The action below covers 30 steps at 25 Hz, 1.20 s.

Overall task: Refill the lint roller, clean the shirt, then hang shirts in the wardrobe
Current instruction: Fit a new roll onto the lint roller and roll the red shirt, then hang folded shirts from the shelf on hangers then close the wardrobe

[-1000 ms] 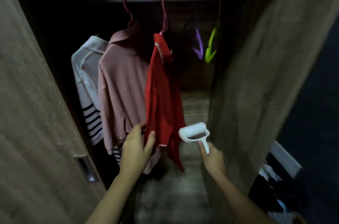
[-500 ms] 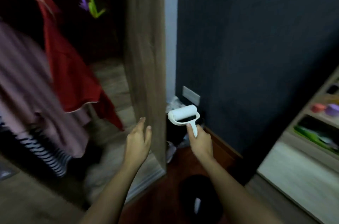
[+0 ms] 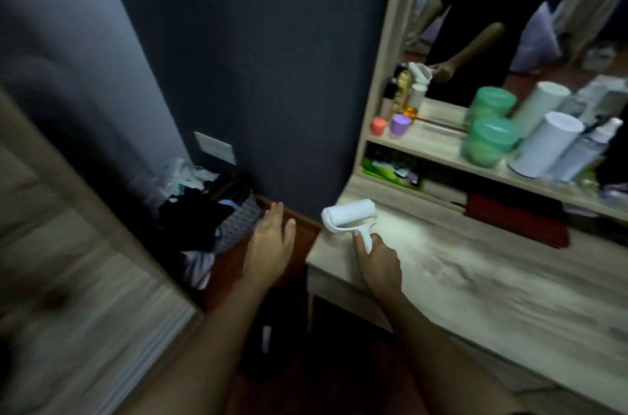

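The lint roller (image 3: 350,215) is upright over the near left corner of the bench (image 3: 475,278), its handle gripped in the right hand (image 3: 379,263). The left hand (image 3: 272,241) hangs empty with fingers spread, above the floor beside a basket (image 3: 234,227) of dark clothes. A shelf (image 3: 435,146) behind carries jars.

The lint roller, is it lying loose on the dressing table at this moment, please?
No, the right hand grips the lint roller by its handle, holding it over the near corner of the dressing table.
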Each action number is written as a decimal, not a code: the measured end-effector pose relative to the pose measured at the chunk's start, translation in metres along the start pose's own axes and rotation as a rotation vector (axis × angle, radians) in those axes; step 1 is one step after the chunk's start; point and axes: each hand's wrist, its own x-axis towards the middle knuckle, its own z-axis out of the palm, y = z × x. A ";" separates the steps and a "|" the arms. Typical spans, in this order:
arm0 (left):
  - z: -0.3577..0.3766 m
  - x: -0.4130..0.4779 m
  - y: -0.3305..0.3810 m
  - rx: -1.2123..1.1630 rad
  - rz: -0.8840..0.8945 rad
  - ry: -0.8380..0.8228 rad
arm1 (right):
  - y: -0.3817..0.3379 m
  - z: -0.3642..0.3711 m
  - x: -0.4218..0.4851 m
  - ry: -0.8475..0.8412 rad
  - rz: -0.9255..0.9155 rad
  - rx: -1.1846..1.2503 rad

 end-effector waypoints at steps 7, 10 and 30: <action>0.167 0.034 0.056 0.116 0.053 -0.245 | 0.125 -0.063 0.075 -0.084 0.095 -0.186; 0.212 0.045 0.058 0.170 0.051 -0.330 | 0.153 -0.074 0.090 -0.111 0.104 -0.179; 0.189 0.075 0.068 0.437 0.161 -0.295 | 0.109 -0.098 0.107 0.247 -0.291 -0.368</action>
